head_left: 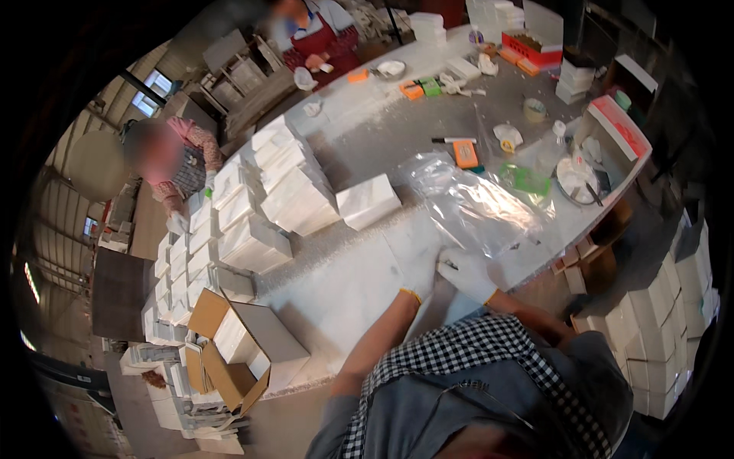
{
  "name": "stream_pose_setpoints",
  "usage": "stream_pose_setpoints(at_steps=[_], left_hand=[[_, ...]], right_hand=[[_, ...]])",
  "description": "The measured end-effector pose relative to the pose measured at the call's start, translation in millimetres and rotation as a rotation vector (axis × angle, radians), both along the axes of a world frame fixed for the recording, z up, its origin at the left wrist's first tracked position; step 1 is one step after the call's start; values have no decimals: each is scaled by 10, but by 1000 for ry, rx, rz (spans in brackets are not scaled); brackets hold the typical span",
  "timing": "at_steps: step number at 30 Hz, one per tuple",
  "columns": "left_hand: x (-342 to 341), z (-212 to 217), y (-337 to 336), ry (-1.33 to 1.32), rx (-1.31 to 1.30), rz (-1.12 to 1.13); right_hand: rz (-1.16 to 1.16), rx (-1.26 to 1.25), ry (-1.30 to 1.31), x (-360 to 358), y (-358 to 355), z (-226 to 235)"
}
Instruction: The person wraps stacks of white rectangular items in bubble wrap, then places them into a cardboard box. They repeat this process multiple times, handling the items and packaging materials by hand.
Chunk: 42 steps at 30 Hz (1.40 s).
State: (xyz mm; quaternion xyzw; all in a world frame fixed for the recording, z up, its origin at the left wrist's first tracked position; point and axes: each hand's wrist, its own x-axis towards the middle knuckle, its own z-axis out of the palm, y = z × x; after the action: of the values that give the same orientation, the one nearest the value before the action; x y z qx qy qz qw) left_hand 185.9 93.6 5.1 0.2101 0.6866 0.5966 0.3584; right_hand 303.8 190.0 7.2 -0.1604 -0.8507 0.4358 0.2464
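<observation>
Clear crinkled plastic sheeting [489, 205] on the pale worktop [336, 279], one o'clock from the hands.
White-gloved left hand [423, 269] and right hand [469, 275] sit close together, grip unclear; stacked white blocks [298, 187] at ten, open brown cardboard box [277, 329] at eight.

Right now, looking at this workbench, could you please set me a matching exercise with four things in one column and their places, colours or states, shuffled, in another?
Things:
1. Cardboard box
2. Clear plastic
3. Left hand
4. Marker pen

Places, colours or states:
A. Gloved in white
B. Beside a small orange box
C. Flaps open, with white slabs inside
D. Crumpled and shiny

Right pairs: 1-C, 2-D, 3-A, 4-B.
</observation>
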Motion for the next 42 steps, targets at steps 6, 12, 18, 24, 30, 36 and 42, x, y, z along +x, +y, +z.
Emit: stream_pose_setpoints(at_steps=[6, 12, 18, 24, 30, 36, 42], left_hand=[[-22, -370, 178, -464, -12, 104], [140, -345, 244, -381, -37, 269], [120, -396, 191, -293, -101, 296], [174, 48, 258, -406, -155, 179], [67, -115, 121, -135, -164, -152], [104, 219, -51, -386, -129, 141], [-182, 225, -347, -266, 16, 393]], right_hand=[[22, -123, -108, 359, 409, 213], [-266, -381, -63, 507, 1091, 17], [-249, -510, 88, 520, 1112, 20], [6, 64, 211, 514, 848, 252], [252, 234, 316, 556, 488, 310], [-266, -129, 6, 531, 756, -68], [-95, 355, -163, 458, 867, -319]])
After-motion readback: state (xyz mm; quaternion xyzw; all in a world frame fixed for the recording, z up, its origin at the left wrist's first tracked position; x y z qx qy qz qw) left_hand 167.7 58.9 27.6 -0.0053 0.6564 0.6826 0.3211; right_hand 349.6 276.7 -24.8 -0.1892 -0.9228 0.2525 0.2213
